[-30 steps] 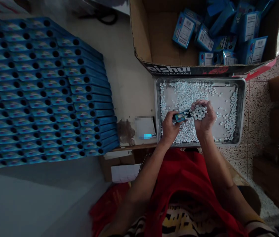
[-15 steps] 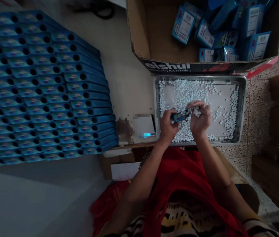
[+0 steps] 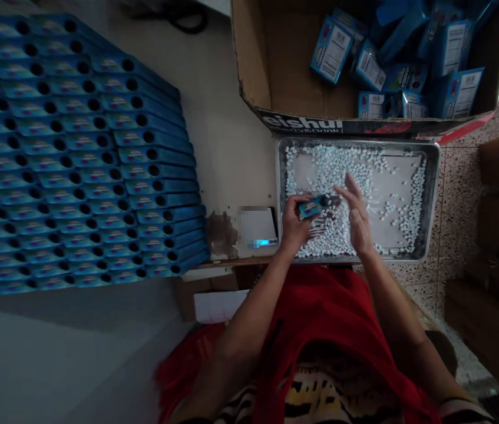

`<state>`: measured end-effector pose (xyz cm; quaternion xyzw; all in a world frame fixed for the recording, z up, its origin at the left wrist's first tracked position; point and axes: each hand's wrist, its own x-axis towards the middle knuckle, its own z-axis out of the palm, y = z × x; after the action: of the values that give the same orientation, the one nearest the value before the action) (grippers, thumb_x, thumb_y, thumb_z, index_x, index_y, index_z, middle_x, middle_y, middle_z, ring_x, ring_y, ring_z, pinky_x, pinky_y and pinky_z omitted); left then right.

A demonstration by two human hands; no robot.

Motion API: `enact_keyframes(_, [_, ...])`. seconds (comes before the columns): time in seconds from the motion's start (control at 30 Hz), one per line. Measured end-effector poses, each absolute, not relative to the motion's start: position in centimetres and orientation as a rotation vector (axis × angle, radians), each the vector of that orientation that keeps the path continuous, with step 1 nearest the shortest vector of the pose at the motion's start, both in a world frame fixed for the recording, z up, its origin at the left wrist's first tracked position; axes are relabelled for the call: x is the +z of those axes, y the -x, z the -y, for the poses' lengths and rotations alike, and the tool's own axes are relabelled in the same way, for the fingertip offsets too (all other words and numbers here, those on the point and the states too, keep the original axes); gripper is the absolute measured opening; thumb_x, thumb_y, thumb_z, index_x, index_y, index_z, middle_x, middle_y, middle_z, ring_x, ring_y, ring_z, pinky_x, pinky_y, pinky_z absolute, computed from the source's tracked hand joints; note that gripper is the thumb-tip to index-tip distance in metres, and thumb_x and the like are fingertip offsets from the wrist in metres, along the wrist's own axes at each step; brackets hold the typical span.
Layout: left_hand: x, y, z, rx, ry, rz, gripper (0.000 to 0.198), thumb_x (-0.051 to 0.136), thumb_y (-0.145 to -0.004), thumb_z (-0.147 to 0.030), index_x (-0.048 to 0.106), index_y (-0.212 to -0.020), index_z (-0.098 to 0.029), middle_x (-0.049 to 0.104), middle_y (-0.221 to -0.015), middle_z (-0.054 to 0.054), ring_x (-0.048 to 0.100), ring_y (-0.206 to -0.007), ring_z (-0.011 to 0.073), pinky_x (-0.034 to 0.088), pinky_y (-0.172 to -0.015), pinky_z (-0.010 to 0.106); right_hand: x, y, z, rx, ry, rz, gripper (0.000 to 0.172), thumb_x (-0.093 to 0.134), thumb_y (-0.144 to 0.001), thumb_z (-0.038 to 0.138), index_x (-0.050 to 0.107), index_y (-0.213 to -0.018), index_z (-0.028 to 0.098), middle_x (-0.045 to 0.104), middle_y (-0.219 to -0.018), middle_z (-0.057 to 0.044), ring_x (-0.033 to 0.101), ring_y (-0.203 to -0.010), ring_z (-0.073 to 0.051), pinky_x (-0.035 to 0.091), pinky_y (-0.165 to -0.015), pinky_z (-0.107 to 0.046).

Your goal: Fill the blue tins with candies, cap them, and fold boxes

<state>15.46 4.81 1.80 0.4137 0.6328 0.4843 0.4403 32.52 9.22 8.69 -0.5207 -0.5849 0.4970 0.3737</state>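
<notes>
My left hand [image 3: 296,224] is wrapped round a small blue box [image 3: 311,207], which lies tilted over the left part of a metal tray [image 3: 435,200]. The box's right end looks open, with a flap or lining there too blurred to make out. Across from it, my right hand [image 3: 357,215] has its fingers stretched out close to that end; I see no candies in it. Under both hands, small white candies [image 3: 320,244] are spread over the tray, densest at its left and middle.
Rows of blue boxes [image 3: 152,171] are stacked on the left. A small scale [image 3: 255,227] with a lit display sits beside the tray. Behind it stands a cardboard carton [image 3: 293,70] with several blue boxes inside. Dark scissors [image 3: 191,17] lie at the back.
My right hand has let go of the white candies it was cupping, and its fingers have straightened. My left hand still holds the blue box, now turned slightly.
</notes>
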Motion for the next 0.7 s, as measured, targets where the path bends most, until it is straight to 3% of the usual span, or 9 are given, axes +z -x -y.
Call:
enact_keyframes(0.07, [1.8, -15.0, -4.9, 1.157, -1.033, -1.525, 0.035, 0.076, -0.078, -0.015, 0.056, -0.104, -0.025, 0.076, -0.117, 0.005, 0.074, -0.119, 0.0241, 0.056, -0.109, 0.044, 6.9, -35.0, -10.9, 1.043, 1.568, 1.799, 0.068, 0.051, -0.098, 0.080, 0.061, -0.148, 0.035, 0.032, -0.175, -0.009, 0.025, -0.164, -0.037, 0.028, -0.127, -0.067])
enact_keyframes(0.17, [2.0, -14.2, -4.6, 1.139, -1.040, -1.531, 0.033, 0.075, -0.078, -0.013, 0.057, -0.103, -0.025, 0.077, -0.115, 0.006, 0.072, -0.125, 0.0253, 0.054, -0.113, 0.047, 3.4, -36.6, -14.6, 0.768, 1.710, 2.339, 0.089, 0.058, -0.092, 0.082, 0.048, -0.162, 0.028, 0.020, -0.180, -0.016, 0.011, -0.166, -0.046, 0.023, -0.127, -0.072])
enact_keyframes(0.27, [1.7, -13.5, -3.7, 1.165, -1.002, -1.548, 0.035, 0.077, -0.079, -0.015, 0.058, -0.106, -0.026, 0.076, -0.115, 0.005, 0.074, -0.119, 0.0242, 0.056, -0.109, 0.044, 0.5, -35.2, -18.5, 0.729, 1.480, 2.734, 0.103, 0.063, -0.085, 0.087, 0.044, -0.165, 0.027, 0.021, -0.180, -0.015, 0.006, -0.166, -0.049, 0.015, -0.129, -0.072])
enact_keyframes(0.33, [1.3, -13.2, -3.0, 1.169, -0.989, -1.603, 0.039, 0.079, -0.079, -0.017, 0.059, -0.112, -0.026, 0.076, -0.117, 0.005, 0.073, -0.117, 0.0239, 0.057, -0.107, 0.042, -0.7, -33.7, -20.1, 0.788, 1.320, 2.784, 0.102, 0.066, -0.082, 0.088, 0.048, -0.162, 0.028, 0.026, -0.178, -0.014, 0.008, -0.165, -0.049, 0.012, -0.129, -0.072])
enact_keyframes(0.43, [0.9, -13.1, -2.1, 1.099, -1.023, -1.680, 0.043, 0.081, -0.081, -0.019, 0.063, -0.119, -0.025, 0.074, -0.121, 0.006, 0.072, -0.118, 0.0246, 0.057, -0.107, 0.040, -2.0, -32.5, -20.4, 0.922, 1.280, 2.626, 0.089, 0.072, -0.081, 0.084, 0.061, -0.149, 0.028, 0.042, -0.169, -0.013, 0.021, -0.161, -0.047, 0.015, -0.129, -0.069])
enact_keyframes(0.53, [1.0, -13.6, -1.7, 1.036, -1.108, -1.744, 0.042, 0.082, -0.083, -0.020, 0.066, -0.122, -0.024, 0.074, -0.122, 0.006, 0.071, -0.119, 0.0253, 0.057, -0.108, 0.042, -2.7, -33.0, -18.4, 1.027, 1.417, 2.363, 0.061, 0.075, -0.085, 0.073, 0.073, -0.123, 0.025, 0.061, -0.146, -0.016, 0.042, -0.146, -0.043, 0.027, -0.124, -0.063])
enact_keyframes(0.6, [1.2, -13.9, -1.7, 1.030, -1.178, -1.793, 0.045, 0.083, -0.083, -0.018, 0.066, -0.124, -0.025, 0.073, -0.122, 0.007, 0.071, -0.118, 0.0255, 0.057, -0.108, 0.043, -2.7, -34.0, -16.6, 1.059, 1.525, 2.244, 0.043, 0.075, -0.088, 0.062, 0.073, -0.104, 0.023, 0.069, -0.128, -0.017, 0.053, -0.132, -0.039, 0.036, -0.117, -0.057])
enact_keyframes(0.7, [1.6, -14.0, -2.2, 1.008, -1.276, -1.833, 0.042, 0.083, -0.083, -0.015, 0.068, -0.121, -0.025, 0.074, -0.118, 0.006, 0.072, -0.113, 0.0255, 0.059, -0.103, 0.043, -1.8, -35.2, -14.5, 1.092, 1.687, 2.111, 0.030, 0.076, -0.085, 0.050, 0.068, -0.087, 0.022, 0.071, -0.101, -0.013, 0.061, -0.107, -0.032, 0.047, -0.100, -0.045])
